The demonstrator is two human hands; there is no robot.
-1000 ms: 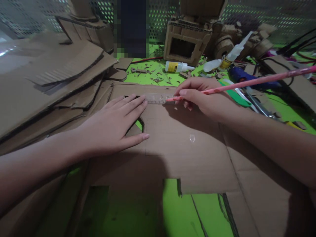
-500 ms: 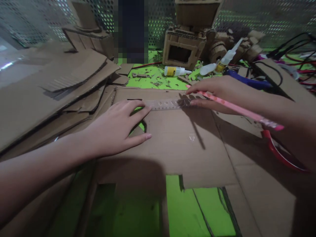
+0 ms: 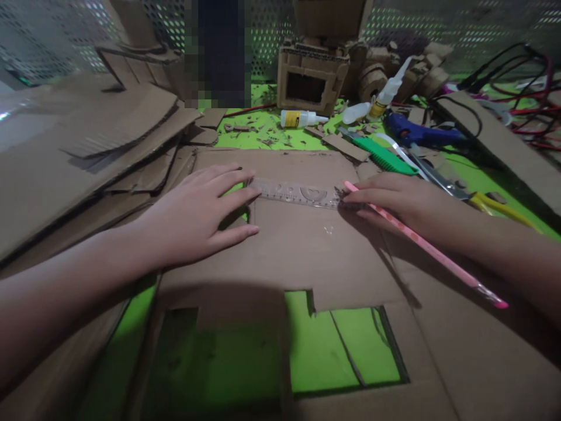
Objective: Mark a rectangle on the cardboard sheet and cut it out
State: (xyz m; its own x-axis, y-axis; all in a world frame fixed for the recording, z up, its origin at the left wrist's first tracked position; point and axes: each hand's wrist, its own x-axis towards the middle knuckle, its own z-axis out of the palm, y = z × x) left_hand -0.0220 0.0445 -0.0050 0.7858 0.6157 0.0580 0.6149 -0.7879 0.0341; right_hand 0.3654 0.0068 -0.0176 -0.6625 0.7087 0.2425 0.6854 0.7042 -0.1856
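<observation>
1. Left hand [image 3: 197, 213] lies flat, fingers spread, on the cardboard sheet [image 3: 298, 251], touching the clear ruler [image 3: 298, 193].
2. Right hand [image 3: 394, 202] loosely grips a pink pencil [image 3: 421, 242] at the ruler's other end.

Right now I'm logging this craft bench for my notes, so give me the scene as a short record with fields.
surface: green mat under a large cut cardboard sheet
left hand: flat on the sheet, fingertips at the left end of the clear ruler
right hand: at the ruler's right end, holding a pink pencil
behind: glue bottle, green utility knife, blue glue gun, cardboard model
left side: stacked cardboard sheets
</observation>
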